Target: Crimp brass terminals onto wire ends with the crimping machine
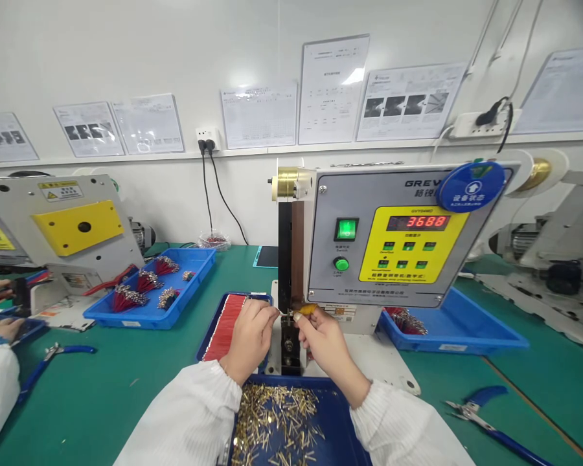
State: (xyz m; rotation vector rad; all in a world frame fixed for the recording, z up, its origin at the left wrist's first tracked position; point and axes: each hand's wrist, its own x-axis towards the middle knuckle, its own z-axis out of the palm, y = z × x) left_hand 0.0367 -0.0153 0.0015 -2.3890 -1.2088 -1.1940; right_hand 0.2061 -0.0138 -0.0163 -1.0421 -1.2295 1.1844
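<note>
Machine (pixel 383 239) walls off centre, blue trays (pixel 150 304) crowd left and right of it, pin tray (pixel 330 427) blocks near edge, open green surface (pixel 126 382) near left, pliers (pixel 486 414) near right.

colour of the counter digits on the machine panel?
Red digits on a dark display, set in the yellow panel. Head view.

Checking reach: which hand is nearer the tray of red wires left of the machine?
Left. The left hand sits at the right edge of the tray of red wires; the right hand is beyond the machine's head, farther right.
</note>
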